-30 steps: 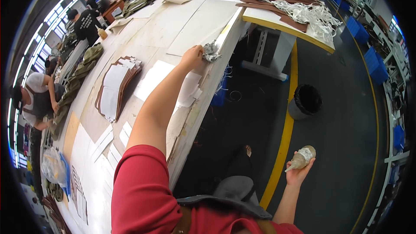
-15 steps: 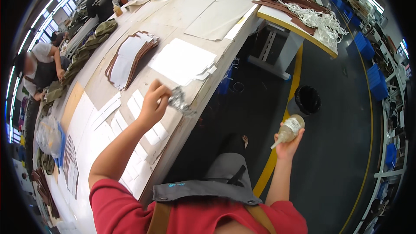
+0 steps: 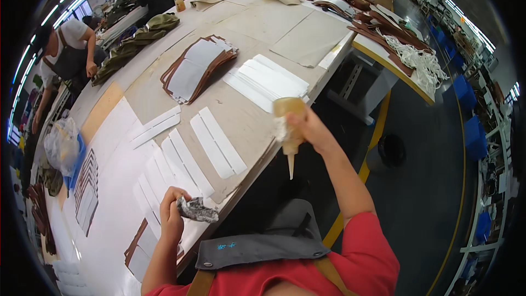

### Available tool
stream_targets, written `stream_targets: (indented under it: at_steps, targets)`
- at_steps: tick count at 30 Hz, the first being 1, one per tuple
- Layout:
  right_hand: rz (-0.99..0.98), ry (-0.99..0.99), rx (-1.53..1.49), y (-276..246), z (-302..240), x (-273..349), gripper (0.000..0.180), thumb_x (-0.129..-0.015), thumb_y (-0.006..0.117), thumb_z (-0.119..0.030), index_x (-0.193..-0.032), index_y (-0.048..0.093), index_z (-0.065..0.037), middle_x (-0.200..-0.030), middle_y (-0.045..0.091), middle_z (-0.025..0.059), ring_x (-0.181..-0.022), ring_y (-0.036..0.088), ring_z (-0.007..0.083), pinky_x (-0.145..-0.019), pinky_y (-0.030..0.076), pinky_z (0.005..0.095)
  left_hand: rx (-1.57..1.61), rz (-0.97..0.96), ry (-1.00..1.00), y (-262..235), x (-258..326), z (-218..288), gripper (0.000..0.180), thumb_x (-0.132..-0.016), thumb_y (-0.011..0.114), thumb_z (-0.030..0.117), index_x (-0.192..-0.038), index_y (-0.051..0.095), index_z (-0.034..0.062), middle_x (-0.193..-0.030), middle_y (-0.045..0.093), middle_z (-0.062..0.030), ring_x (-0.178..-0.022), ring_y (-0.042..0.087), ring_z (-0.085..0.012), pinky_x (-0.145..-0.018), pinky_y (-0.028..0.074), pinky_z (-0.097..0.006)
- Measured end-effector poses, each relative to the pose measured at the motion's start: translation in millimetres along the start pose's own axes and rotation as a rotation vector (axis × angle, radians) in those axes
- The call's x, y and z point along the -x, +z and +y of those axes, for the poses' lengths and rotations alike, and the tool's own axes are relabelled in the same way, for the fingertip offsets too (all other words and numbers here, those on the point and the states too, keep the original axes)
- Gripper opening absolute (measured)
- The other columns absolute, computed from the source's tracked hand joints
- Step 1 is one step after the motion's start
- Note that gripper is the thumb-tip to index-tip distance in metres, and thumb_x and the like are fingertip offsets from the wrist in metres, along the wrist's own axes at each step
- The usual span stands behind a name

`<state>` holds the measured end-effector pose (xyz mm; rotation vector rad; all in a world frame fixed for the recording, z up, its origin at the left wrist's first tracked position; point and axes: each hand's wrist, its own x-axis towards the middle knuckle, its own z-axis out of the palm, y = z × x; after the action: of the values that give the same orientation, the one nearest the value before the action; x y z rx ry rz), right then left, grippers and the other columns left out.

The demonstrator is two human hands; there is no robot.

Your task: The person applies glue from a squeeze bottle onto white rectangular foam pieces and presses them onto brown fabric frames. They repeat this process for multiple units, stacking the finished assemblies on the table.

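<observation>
My left hand [image 3: 172, 211] is closed on a crumpled black-and-silver wad [image 3: 198, 210], low over the near edge of the table. In my right hand [image 3: 310, 129] is a squeeze bottle [image 3: 290, 107] of yellowish liquid, its thin nozzle pointing down beside the table edge. White wrapping around the bottle is blurred. Paired white strips [image 3: 219, 145] lie flat beyond my left hand, and more white strips [image 3: 183, 159] overlap to their left. A stack of white strips [image 3: 268, 79] rests behind the bottle. Brown-edged grey pieces [image 3: 143, 252] sit beside my left forearm.
A fanned stack of brown-edged pieces [image 3: 200, 68] lies farther up the table [image 3: 241, 38]. White cords [image 3: 416, 63] hang over the side table at right. A black bin [image 3: 390, 151] stands on the floor. Two people work at the far left.
My right hand has swung up and left from above the floor to the table edge, bringing the bottle along. My left hand has drawn back toward me, still gripping the wad.
</observation>
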<state>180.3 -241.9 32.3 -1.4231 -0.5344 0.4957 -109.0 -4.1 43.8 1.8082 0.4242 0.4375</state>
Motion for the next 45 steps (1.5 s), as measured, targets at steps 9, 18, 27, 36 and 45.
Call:
stream_targets:
  at_steps: [9, 18, 27, 36, 45]
  targets:
    - [0.168, -0.194, 1.167, -57, 12, -185, 0.040, -0.090, 0.041, -0.037, -0.115, 0.055, -0.010, -0.105, 0.061, 0.0124, -0.096, 0.057, 0.0338, -0.082, 0.044, 0.0386, -0.223, 0.325, 0.019, -47, 6, -15, 0.013, -0.071, 0.035, 0.009, -0.065, 0.043, 0.0006, -0.074, 0.042, -0.0097, -0.071, 0.041, -0.0182, -0.067, 0.035, -0.027]
    - [0.349, 0.202, 1.572, -181, 76, -268, 0.050, -0.092, 0.026, -0.040, -0.136, 0.033, -0.018, -0.143, 0.028, 0.0075, -0.130, 0.029, 0.0289, -0.105, 0.025, 0.0423, -0.263, 0.321, -0.091, -42, -17, -24, 0.012, -0.073, 0.033, 0.007, -0.066, 0.042, 0.0029, -0.079, 0.040, -0.0071, -0.072, 0.040, -0.0150, -0.068, 0.036, -0.026]
    - [0.343, 0.287, 1.552, -213, 74, -264, 0.049, -0.092, 0.024, -0.039, -0.138, 0.028, -0.024, -0.146, 0.021, 0.0000, -0.134, 0.021, 0.0243, -0.109, 0.016, 0.0440, -0.290, 0.264, -0.094, -21, -38, -21, 0.011, -0.072, 0.033, 0.005, -0.066, 0.041, 0.0015, -0.078, 0.041, -0.0092, -0.073, 0.042, -0.0170, -0.068, 0.038, -0.027]
    - [0.375, 0.202, 1.507, -216, 75, -256, 0.049, -0.091, 0.028, -0.040, -0.137, 0.031, -0.024, -0.145, 0.025, 0.0016, -0.133, 0.023, 0.0257, -0.106, 0.016, 0.0516, -0.281, 0.275, -0.057, -18, -35, -12, 0.010, -0.071, 0.033, 0.004, -0.066, 0.042, 0.0009, -0.079, 0.041, -0.0094, -0.072, 0.041, -0.0169, -0.067, 0.037, -0.027]
    - [0.644, -0.079, 0.577, -282, 85, -254, 0.051, -0.092, 0.031, -0.040, -0.133, 0.039, -0.012, -0.136, 0.041, 0.0107, -0.128, 0.035, 0.0245, -0.104, 0.024, 0.0398, -0.268, 0.278, 0.011, -20, -30, -3, 0.010, -0.073, 0.034, 0.006, -0.066, 0.041, 0.0019, -0.079, 0.040, -0.0083, -0.073, 0.040, -0.0161, -0.069, 0.035, -0.026]
